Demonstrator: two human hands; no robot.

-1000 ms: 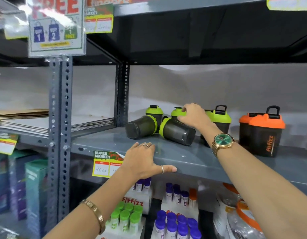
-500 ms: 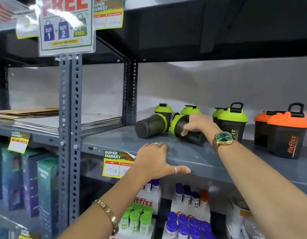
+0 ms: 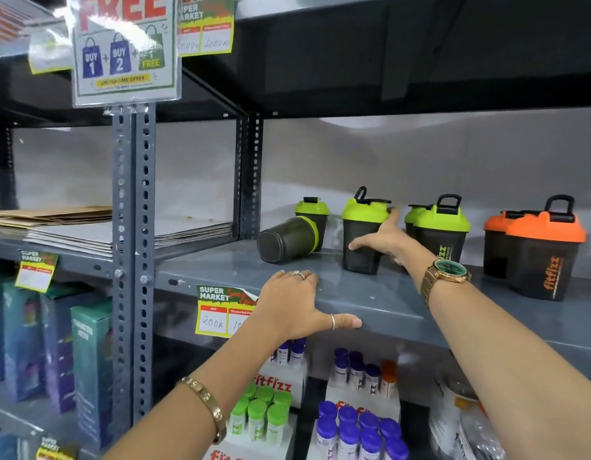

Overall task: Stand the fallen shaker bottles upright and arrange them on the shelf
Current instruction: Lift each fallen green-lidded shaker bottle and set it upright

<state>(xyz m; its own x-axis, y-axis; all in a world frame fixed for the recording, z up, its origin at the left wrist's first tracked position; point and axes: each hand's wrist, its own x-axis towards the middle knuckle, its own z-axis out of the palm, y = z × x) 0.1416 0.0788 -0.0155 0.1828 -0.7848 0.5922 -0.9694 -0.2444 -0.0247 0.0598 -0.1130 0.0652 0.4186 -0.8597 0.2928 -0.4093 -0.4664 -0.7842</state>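
Observation:
A dark shaker bottle with a green lid stands upright on the grey shelf, and my right hand is wrapped around its right side. To its left another green-lidded shaker lies on its side, base toward me. Behind that one a further green-lidded shaker stands upright. Two more green ones stand at the right of my hand. My left hand rests flat on the shelf's front edge, holding nothing.
Two orange-lidded shakers stand at the far right of the shelf. A price tag hangs on the shelf lip. Small bottles in boxes fill the shelf below. Flat cardboard lies on the left bay, behind a steel post.
My right hand has tipped the lying shaker it gripped up onto its base. The other fallen shaker and my left hand have stayed put. The camera moved closer.

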